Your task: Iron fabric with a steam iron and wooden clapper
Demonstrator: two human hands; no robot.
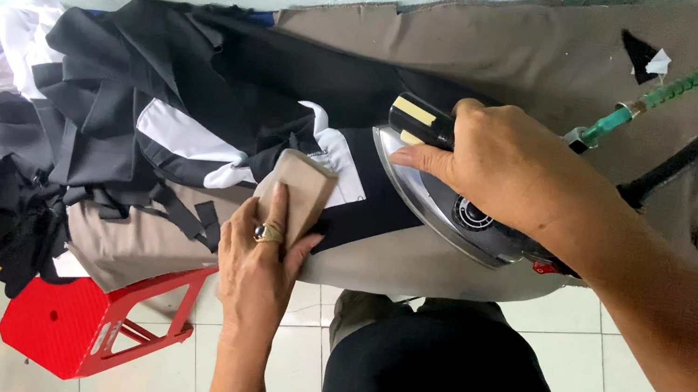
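Ironing board (525, 46), padded in tan cloth, carrying a heap of dark and white garment pieces (128, 102) towards its left end. Right hand (514, 172) closed around the handle of a steam iron (443, 198) near the board's front edge. Left hand (263, 257), fingers flat and extended, pressing a tan fabric piece (301, 190) just left of the iron's tip. Red stool (78, 321) on the floor below.
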